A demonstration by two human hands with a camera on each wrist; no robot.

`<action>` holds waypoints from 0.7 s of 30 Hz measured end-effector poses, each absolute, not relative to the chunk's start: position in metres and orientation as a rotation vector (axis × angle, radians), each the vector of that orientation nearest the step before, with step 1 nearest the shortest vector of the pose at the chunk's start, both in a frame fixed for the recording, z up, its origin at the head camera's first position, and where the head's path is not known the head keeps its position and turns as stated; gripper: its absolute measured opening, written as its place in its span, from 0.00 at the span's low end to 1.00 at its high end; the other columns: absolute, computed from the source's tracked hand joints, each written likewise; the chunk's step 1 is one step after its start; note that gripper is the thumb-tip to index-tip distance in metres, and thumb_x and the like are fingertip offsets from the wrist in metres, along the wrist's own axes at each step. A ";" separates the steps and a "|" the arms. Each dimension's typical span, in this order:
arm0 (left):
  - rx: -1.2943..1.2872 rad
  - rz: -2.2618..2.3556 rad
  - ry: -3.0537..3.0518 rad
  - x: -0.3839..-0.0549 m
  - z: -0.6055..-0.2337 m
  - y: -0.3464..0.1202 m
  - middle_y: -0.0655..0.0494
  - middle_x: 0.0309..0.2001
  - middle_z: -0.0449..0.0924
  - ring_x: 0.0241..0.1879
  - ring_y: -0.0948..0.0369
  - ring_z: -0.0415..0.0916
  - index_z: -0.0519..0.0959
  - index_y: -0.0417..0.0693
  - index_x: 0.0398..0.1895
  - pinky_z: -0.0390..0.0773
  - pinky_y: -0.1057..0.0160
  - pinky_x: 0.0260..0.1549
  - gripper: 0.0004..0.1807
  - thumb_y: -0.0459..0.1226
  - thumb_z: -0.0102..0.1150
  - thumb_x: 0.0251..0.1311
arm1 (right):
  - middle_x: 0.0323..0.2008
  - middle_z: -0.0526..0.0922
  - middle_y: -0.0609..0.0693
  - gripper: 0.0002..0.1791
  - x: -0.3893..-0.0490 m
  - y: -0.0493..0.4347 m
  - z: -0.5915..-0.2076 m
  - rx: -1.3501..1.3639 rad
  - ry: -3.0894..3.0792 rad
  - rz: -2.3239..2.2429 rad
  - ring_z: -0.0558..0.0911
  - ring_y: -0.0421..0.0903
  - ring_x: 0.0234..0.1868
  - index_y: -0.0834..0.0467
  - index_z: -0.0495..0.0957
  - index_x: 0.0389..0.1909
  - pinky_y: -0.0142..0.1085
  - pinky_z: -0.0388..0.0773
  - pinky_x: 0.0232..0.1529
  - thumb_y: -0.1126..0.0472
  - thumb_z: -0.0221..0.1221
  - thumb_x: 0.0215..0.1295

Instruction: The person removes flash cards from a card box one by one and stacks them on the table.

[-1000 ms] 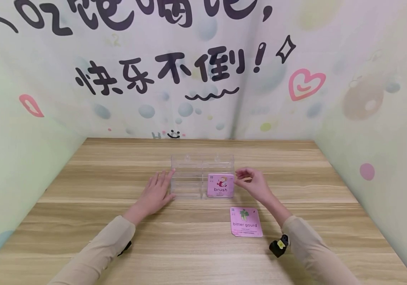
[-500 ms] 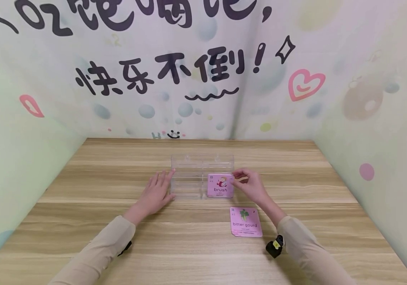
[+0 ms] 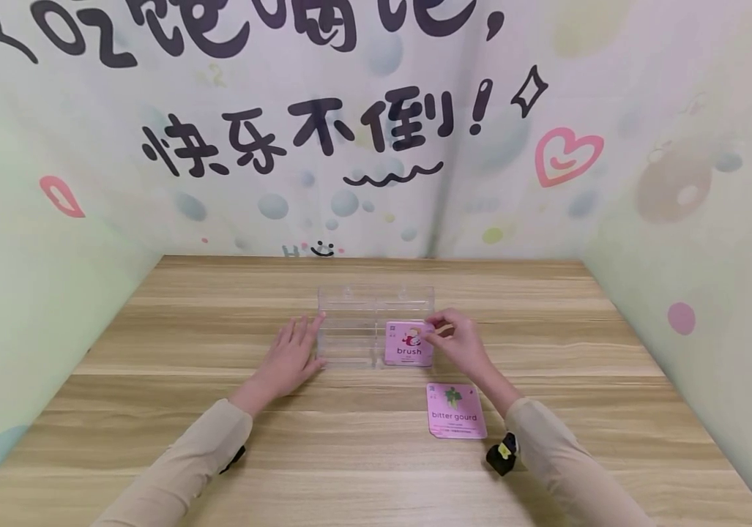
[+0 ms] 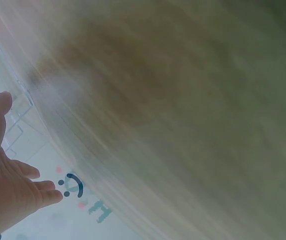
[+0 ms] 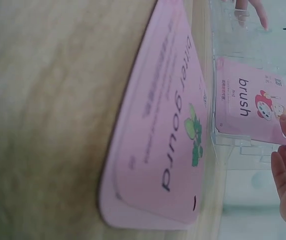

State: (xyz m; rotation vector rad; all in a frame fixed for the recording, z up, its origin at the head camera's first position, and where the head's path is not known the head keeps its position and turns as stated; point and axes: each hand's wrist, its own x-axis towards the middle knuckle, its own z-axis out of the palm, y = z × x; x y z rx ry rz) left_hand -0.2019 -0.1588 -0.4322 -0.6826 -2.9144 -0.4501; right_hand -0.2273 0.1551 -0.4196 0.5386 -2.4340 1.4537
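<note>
At the centre of the head view, a clear tiered holder (image 3: 347, 344) stands on the wood-grain bench (image 3: 323, 454). Below its right half lies a pink "bitter gourd" card (image 3: 456, 422); the right wrist view shows it atop at least one more card. A patterned backdrop (image 3: 231, 216) fills the upper frame behind the bench, and a black wrist device (image 3: 501, 455) shows at the lower right.

The pink "brush" card (image 3: 407, 353) sits in the holder's lower right compartment, printed face toward the camera. It looks nearly square, its word running left to right beneath the drawing. The holder's longer side spans the frame left to right.

The right hand (image 3: 464, 344) pinches the brush card's upper right corner, thumb in front, covering that corner. The left hand (image 3: 288, 362), fingers extended, rests against the holder's left edge, grasping nothing.
</note>
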 end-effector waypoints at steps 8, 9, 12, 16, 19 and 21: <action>-0.683 -0.453 -2.915 -0.203 -0.435 -0.160 0.30 0.66 0.49 0.64 0.34 0.45 0.39 0.48 0.71 0.49 0.38 0.60 0.43 0.46 0.52 0.61 | 0.31 0.80 0.57 0.14 -0.229 0.150 -0.420 0.570 -2.420 1.400 0.79 0.50 0.33 0.68 0.78 0.35 0.31 0.78 0.31 0.71 0.67 0.45; -0.685 -0.455 -2.914 -0.203 -0.435 -0.160 0.30 0.66 0.49 0.64 0.34 0.45 0.38 0.48 0.71 0.49 0.38 0.60 0.43 0.46 0.52 0.61 | 0.31 0.80 0.57 0.13 -0.230 0.150 -0.421 0.576 -2.419 1.392 0.79 0.49 0.32 0.68 0.78 0.34 0.31 0.78 0.31 0.71 0.67 0.45; -0.691 -0.448 -2.911 -0.203 -0.436 -0.160 0.30 0.66 0.49 0.64 0.34 0.45 0.38 0.48 0.71 0.49 0.38 0.59 0.43 0.47 0.52 0.61 | 0.30 0.80 0.56 0.10 -0.230 0.149 -0.421 0.577 -2.426 1.362 0.79 0.48 0.31 0.66 0.78 0.32 0.30 0.77 0.30 0.71 0.65 0.47; -0.691 -0.450 -2.911 -0.204 -0.436 -0.161 0.30 0.66 0.49 0.64 0.34 0.45 0.38 0.49 0.71 0.49 0.38 0.59 0.43 0.47 0.52 0.61 | 0.28 0.80 0.55 0.09 -0.231 0.148 -0.420 0.581 -2.433 1.329 0.78 0.46 0.30 0.66 0.78 0.32 0.31 0.77 0.29 0.72 0.65 0.47; -0.690 -0.460 -2.912 -0.203 -0.435 -0.161 0.30 0.66 0.49 0.64 0.34 0.45 0.39 0.49 0.71 0.49 0.38 0.59 0.43 0.46 0.52 0.61 | 0.28 0.80 0.55 0.08 -0.230 0.148 -0.419 0.598 -2.438 1.304 0.78 0.46 0.30 0.66 0.79 0.32 0.31 0.77 0.30 0.72 0.64 0.48; -0.691 -0.463 -2.909 -0.203 -0.435 -0.161 0.30 0.66 0.49 0.64 0.34 0.45 0.39 0.49 0.71 0.49 0.38 0.59 0.42 0.46 0.52 0.61 | 0.29 0.81 0.55 0.08 -0.230 0.148 -0.418 0.612 -2.444 1.288 0.78 0.46 0.29 0.66 0.79 0.32 0.31 0.77 0.30 0.71 0.64 0.49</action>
